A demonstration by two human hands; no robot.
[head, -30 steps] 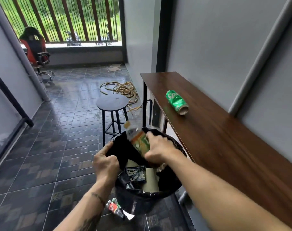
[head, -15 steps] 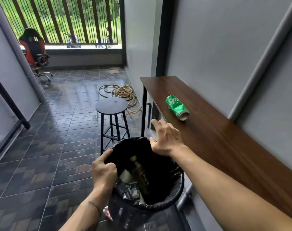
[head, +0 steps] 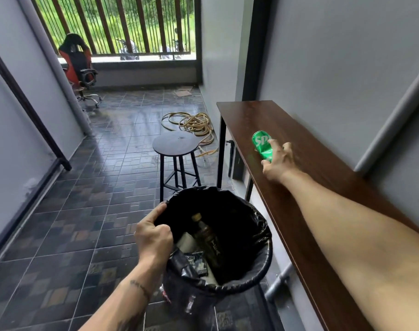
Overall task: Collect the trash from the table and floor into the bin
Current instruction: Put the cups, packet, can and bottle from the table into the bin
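A black-lined bin [head: 258, 271] stands on the tiled floor beside a long brown table [head: 299, 187]. Inside it lie a dark bottle [head: 207, 237], a small printed packet [head: 195, 259] and pale paper. My left hand [head: 153, 235] grips the bin's near-left rim and liner. A green soda can [head: 261, 144] lies on its side on the table. My right hand [head: 276, 161] reaches over the table with fingers spread around the can's near end, touching it, not closed on it. A red-and-white wrapper [head: 165, 293] lies on the floor, mostly hidden behind the bin and my left wrist.
A round black stool [head: 175, 144] stands just beyond the bin. A coiled yellow hose [head: 194, 123] lies on the floor behind it. A red-and-black office chair [head: 78, 65] sits at the far left by the railing. Grey walls run along both sides.
My right hand let the bottle drop into the bin, then left the rim and travelled up and right over the table to the green can. My left hand stays on the rim.
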